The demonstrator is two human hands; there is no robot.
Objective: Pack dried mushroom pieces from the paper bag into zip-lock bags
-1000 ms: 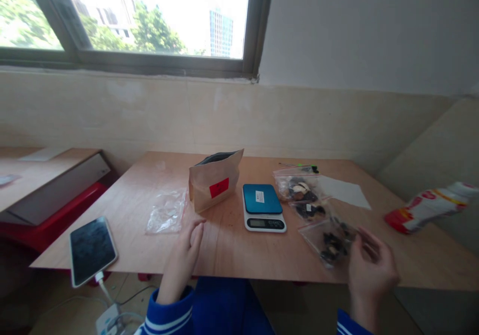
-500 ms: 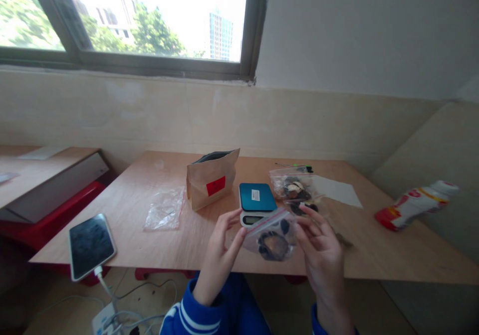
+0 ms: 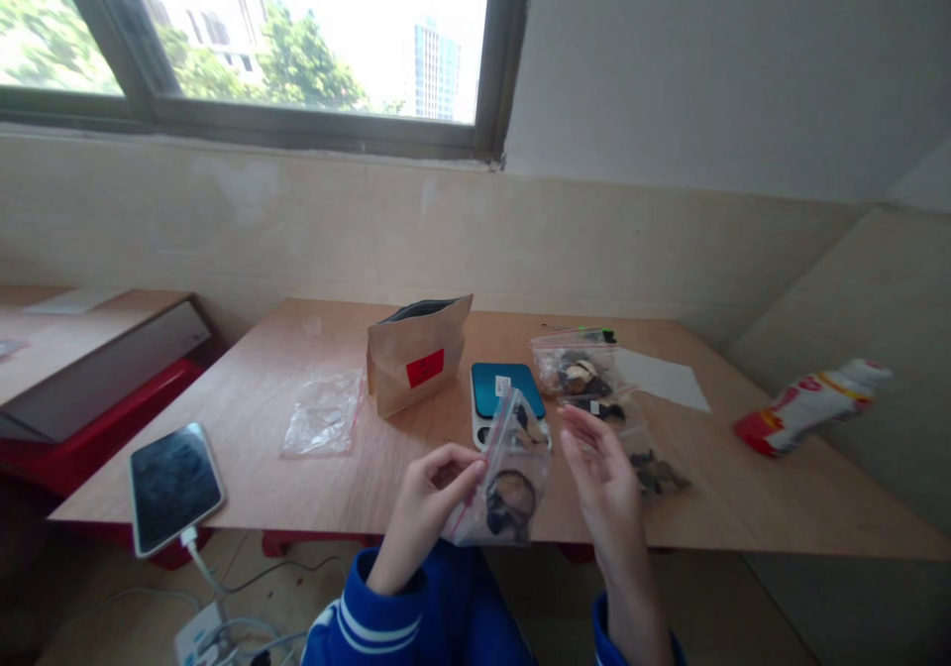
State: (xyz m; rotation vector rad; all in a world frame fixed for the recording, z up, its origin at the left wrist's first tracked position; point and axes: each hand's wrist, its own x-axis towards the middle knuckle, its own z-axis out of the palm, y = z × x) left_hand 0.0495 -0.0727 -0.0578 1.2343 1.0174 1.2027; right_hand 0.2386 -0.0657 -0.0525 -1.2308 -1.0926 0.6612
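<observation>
Pinching clear zip bag [image 3: 511, 496]; blue-topped scale [image 3: 487, 387] partly behind

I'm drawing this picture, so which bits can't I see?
In the head view:
Scale: its display, mostly behind the clear bag in the left hand.
Paper bag: its front wall hides the inside bottom.
Red label: writing too small.
Right sleeve: cut off by the bottom edge.

A classroom or simple workroom; plain wooden tables [image 3: 253, 473], a red seat [image 3: 115, 436], a window [image 3: 308, 32]
</observation>
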